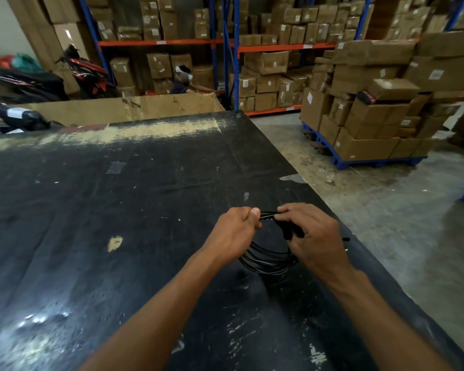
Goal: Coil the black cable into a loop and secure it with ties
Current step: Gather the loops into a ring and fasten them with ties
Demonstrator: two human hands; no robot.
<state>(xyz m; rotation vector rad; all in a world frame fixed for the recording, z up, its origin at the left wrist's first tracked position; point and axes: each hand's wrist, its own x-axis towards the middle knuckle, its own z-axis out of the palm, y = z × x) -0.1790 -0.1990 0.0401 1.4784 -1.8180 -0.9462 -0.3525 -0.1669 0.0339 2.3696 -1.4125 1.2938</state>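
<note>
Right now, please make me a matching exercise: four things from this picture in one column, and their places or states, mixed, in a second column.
Things:
1. black cable
2. left hand
3. pallet
4. large cardboard box

Places or states:
A. blue, on the floor, loaded with cartons
B. pinches the top of the coil
C. coiled in several loops, held between both hands
D. open, beyond the far edge of the black table

Pairs: 1-C, 2-B, 3-A, 4-D

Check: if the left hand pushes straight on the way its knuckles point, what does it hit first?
Likely the right hand: the left hand points rightward along the black cable they both grip, fingertips nearly meeting. Depth is unclear.
</note>
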